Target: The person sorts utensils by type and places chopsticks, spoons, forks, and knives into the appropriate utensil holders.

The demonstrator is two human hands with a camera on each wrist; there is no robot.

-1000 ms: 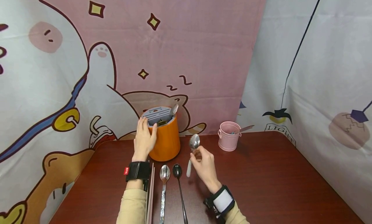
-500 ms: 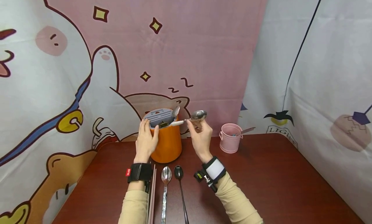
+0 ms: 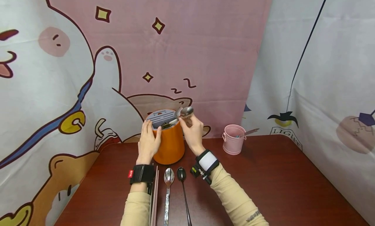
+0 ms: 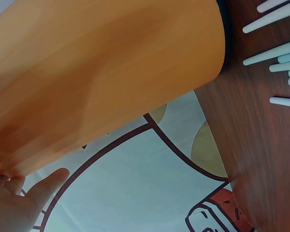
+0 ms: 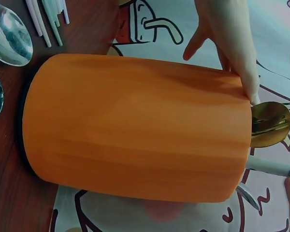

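An orange utensil holder point(image 3: 170, 147) with a grey slotted top stands at the table's back. My left hand point(image 3: 148, 142) rests on its left rim, fingers extended, thumb on the near side. With thumb and fingers, my right hand point(image 3: 193, 132) pinches a silver spoon point(image 3: 187, 111) that has a white handle. The spoon's bowl points right, and its handle point(image 5: 269, 166) reaches the holder's opening, as the right wrist view shows. A gold spoon point(image 5: 271, 123) sticks out of the holder, with fork tines beside it. Another silver piece stands behind, partly hidden.
On the table in front lie a long silver spoon point(image 3: 168, 177), a black long-handled spoon point(image 3: 181, 175) and several chopsticks point(image 3: 155, 195). A pink bucket point(image 3: 233, 143) with a utensil leaning in it stands to the right. A patterned cloth point(image 3: 205, 56) hangs behind the table.
My right hand has raised the spoon from above the table and carried it left to the holder, tipping its handle toward the opening. My left hand has stayed on the rim.
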